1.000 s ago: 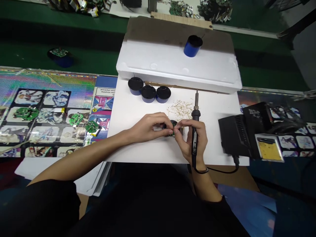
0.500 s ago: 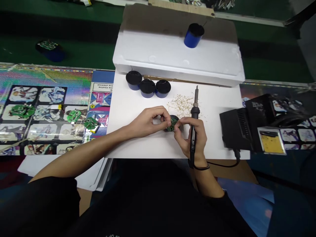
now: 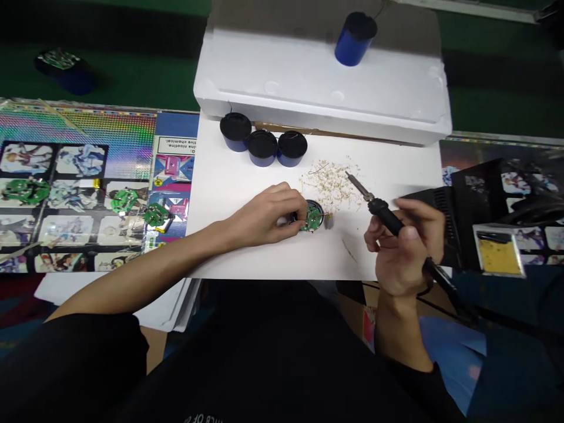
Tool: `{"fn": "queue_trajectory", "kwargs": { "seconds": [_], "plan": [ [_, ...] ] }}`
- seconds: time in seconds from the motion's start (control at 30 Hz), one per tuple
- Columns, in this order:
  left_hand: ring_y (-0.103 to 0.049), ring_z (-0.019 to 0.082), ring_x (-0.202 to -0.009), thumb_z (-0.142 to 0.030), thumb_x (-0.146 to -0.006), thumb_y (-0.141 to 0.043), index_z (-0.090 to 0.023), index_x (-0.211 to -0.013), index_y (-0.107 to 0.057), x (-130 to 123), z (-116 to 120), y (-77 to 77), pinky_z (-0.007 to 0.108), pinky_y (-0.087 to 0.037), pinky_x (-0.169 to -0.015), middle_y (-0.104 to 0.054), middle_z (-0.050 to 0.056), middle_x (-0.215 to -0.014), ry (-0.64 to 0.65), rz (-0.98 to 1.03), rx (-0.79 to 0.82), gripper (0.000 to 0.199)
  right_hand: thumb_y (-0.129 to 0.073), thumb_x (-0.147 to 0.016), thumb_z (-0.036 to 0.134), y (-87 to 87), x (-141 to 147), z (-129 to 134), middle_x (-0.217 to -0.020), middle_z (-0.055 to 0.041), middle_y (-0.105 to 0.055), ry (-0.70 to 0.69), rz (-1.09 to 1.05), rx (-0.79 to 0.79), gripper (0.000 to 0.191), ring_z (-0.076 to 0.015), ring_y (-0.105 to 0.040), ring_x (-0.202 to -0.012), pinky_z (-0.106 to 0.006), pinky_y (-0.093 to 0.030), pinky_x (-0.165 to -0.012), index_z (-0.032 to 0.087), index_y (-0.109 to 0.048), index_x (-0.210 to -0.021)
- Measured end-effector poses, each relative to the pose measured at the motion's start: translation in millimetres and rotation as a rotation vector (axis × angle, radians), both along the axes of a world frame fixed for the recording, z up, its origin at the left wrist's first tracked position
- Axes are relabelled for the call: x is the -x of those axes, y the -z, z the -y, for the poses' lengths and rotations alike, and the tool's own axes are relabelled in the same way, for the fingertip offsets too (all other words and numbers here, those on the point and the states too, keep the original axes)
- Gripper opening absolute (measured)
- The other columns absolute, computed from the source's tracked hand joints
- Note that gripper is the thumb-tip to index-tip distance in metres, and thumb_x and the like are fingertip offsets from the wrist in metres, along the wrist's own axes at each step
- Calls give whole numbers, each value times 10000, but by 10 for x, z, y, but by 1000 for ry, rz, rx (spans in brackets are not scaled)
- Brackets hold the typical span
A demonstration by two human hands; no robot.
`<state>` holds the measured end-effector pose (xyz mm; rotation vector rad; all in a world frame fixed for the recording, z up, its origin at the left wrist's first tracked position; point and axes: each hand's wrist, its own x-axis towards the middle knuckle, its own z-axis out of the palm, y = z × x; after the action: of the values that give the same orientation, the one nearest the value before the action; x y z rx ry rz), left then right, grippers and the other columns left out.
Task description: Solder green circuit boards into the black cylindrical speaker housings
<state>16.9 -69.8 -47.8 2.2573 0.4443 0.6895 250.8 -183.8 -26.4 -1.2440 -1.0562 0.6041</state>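
My left hand (image 3: 282, 214) is closed at the left edge of a round green circuit board (image 3: 314, 216), which sits in a dark round housing on the white board. The fingertips hide whether it grips the board, the housing or a small part there. My right hand (image 3: 405, 247) is closed around the black handle of a soldering iron (image 3: 383, 214). The iron's metal tip points up and left, above small pale crumbs (image 3: 332, 182) scattered on the white surface. A small metallic piece (image 3: 328, 221) lies against the board's right side. A thin wire-like strand (image 3: 349, 249) lies between my hands.
Several blue cylinders with black tops (image 3: 262, 147) stand behind my hands, one blue cylinder (image 3: 355, 40) on a white foam block (image 3: 273, 70). More green circuit boards (image 3: 123, 201) lie at left. A black soldering station (image 3: 440, 205) and a yellow sponge (image 3: 493, 255) are at right.
My right hand has moved right, away from the circuit board, and the soldering iron has turned from upright to slanting up-left. My left hand has stayed at the board. The view has shifted slightly.
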Motion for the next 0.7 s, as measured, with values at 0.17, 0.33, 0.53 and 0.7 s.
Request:
{"fn": "queue_trajectory", "kwargs": {
  "seconds": [0.17,0.33,0.53,0.7],
  "plan": [
    [-661,201,-933,-127,-969,-607,-207,-897,-624,-1,4,3,360,-495,-880,-747,45,-968,-3,12,34,109,-796,-896,343,-14,-87,35,-705,7,-714,150,228,-10,149,-124,-579,-474,-274,-424,-422,216,-821,-971],
    [-658,205,-941,-138,-972,-598,-210,-903,-626,-4,10,4,360,-500,-882,-751,53,-993,-14,-3,52,103,-783,-911,384,-16,-121,89,-665,17,-694,122,351,-71,166,-120,-573,-453,-262,-389,-398,221,-802,-886],
    [-652,207,-941,-150,-974,-600,-205,-917,-631,-2,9,18,360,-501,-878,-747,57,-992,-19,1,57,85,-787,-886,447,1,-162,94,-675,4,-696,-6,421,-47,225,-155,-609,-487,-284,-415,-417,223,-779,-893],
    [-657,206,-950,-132,-967,-593,-208,-919,-630,6,7,15,356,-503,-883,-751,54,-1004,-14,-6,66,98,-802,-875,396,52,-135,63,-673,5,-700,-43,409,-65,168,-153,-598,-483,-279,-401,-423,232,-788,-906]
  ]
}}
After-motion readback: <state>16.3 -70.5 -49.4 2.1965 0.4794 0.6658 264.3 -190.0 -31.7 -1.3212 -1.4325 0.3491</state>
